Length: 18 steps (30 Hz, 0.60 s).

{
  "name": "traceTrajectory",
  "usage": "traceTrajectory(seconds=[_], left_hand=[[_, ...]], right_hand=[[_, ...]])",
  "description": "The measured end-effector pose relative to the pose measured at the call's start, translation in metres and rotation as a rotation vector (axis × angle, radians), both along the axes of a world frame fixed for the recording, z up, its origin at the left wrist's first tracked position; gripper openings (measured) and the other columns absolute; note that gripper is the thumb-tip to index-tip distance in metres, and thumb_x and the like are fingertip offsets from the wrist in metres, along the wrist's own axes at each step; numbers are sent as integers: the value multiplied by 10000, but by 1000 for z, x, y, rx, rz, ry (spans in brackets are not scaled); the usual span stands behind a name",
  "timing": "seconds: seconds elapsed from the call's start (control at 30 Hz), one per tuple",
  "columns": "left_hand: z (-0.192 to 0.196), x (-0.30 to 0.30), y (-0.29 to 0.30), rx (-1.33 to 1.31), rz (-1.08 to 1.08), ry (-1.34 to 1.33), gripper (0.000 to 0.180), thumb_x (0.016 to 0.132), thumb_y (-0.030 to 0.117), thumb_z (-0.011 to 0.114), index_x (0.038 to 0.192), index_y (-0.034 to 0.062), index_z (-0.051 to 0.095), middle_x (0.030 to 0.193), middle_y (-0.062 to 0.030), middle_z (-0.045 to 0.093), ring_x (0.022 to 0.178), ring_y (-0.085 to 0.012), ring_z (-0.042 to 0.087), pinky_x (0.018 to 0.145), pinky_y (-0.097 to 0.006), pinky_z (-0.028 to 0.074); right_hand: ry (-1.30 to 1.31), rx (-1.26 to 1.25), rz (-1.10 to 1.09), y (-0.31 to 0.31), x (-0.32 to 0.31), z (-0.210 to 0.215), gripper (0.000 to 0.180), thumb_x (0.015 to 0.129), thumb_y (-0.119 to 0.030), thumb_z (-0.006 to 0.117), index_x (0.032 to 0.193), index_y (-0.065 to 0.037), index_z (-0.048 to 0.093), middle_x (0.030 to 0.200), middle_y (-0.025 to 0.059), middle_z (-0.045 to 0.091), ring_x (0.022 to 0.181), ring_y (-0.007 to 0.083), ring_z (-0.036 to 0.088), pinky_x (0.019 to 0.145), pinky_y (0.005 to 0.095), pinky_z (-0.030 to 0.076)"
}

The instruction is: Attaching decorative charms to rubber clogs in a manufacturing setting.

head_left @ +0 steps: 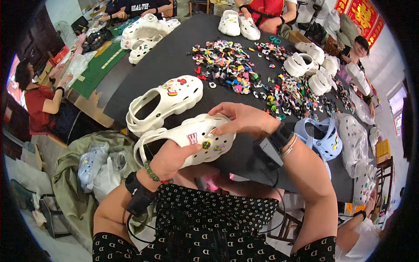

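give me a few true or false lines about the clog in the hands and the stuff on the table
1. Both hands hold a white clog. True.
2. The right hand has its fingers at the clog's toe. True.
3. The second white clog on the black table has no charms. False: it carries some near its toe.
4. The pile of charms is all one colour. False: it is many colours.
5. The left hand grips the clog from below. True.
6. The blue clog lies left of the hands. False: right.

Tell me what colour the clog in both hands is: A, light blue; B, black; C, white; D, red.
C: the clog held by the left hand and right hand is white, with small charms on its top; a light blue clog lies apart on the table.
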State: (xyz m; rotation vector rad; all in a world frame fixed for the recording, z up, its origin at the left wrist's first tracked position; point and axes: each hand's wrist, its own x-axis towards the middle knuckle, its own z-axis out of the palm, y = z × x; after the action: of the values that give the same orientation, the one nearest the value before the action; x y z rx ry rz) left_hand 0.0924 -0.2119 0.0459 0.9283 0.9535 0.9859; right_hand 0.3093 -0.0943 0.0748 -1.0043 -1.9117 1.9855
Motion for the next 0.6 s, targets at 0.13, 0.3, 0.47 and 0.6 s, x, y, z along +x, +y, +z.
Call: traceTrajectory(seconds=[0.13, 0.3, 0.47, 0.6], left_hand=[[-1, 4, -1, -3, -5, 21, 495, 878, 30, 618, 1348, -11, 467, 1226, -83, 602, 1098, -166, 587, 922, -308, 484], [-3, 11, -9, 28, 19, 213, 434, 897, 61, 609, 1308, -29, 504, 1214, -99, 609, 1106, -172, 582, 933, -320, 478], [-7, 16, -18, 104, 20, 329, 418, 884, 76, 636, 1278, -22, 533, 1205, -97, 612, 1091, -175, 583, 936, -332, 468], [-1, 20, -19, 168, -3, 481, 431, 871, 77, 660, 1274, -14, 539, 1197, -85, 616, 1088, -164, 576, 941, -333, 462]], right_hand=[[24, -84, 0, 0, 3, -1, 574, 776, -135, 789, 1264, -17, 508, 1170, 82, 612, 1095, 161, 569, 935, 323, 457], [-50, 80, -94, -9, 6, 2, 600, 672, -162, 818, 1192, -28, 548, 1059, 79, 625, 987, 178, 598, 875, 311, 481], [-56, 119, -185, -18, 2, -5, 555, 629, -136, 805, 1114, -44, 550, 998, 68, 608, 928, 172, 592, 818, 309, 496], [15, 158, -261, -24, 2, -18, 491, 618, -99, 784, 1043, -66, 540, 958, 60, 599, 888, 157, 580, 776, 302, 499]])
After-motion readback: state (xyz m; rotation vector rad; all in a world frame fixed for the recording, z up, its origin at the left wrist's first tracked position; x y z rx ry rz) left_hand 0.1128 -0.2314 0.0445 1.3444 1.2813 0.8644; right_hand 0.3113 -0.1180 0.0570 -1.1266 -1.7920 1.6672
